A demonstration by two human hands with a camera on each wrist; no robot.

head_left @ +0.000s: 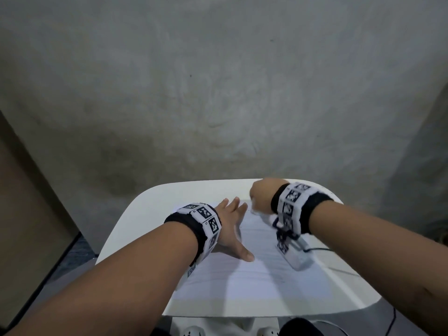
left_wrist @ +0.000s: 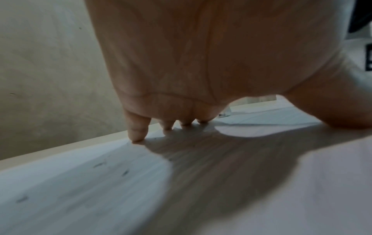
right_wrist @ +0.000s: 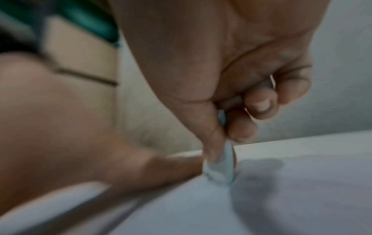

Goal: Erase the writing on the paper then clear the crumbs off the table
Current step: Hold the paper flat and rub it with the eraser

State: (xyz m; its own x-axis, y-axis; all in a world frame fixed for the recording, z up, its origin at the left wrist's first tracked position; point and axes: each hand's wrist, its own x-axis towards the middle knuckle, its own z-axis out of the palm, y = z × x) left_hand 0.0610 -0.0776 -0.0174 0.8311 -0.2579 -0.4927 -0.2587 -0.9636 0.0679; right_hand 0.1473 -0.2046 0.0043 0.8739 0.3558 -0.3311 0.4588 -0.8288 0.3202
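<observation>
A white sheet of paper point(head_left: 244, 270) lies on the small white table point(head_left: 150, 202). My left hand point(head_left: 232, 229) lies flat on the paper's left part, fingers spread and straight, fingertips point(left_wrist: 138, 138) pressing down. My right hand point(head_left: 260, 197) is curled at the paper's far edge and pinches a pale eraser point(right_wrist: 220, 168) between thumb and fingers, its lower end touching the paper point(right_wrist: 281, 198). Small dark eraser crumbs point(left_wrist: 99, 164) lie on the paper point(left_wrist: 80, 190) by the left hand. The right wrist view is blurred by motion.
A grey concrete wall point(head_left: 218, 81) stands right behind the table. The table's rounded front edge point(head_left: 242, 311) is close to me. A black cable point(head_left: 317, 250) runs off to the right. A brown board point(head_left: 29, 202) stands at the left.
</observation>
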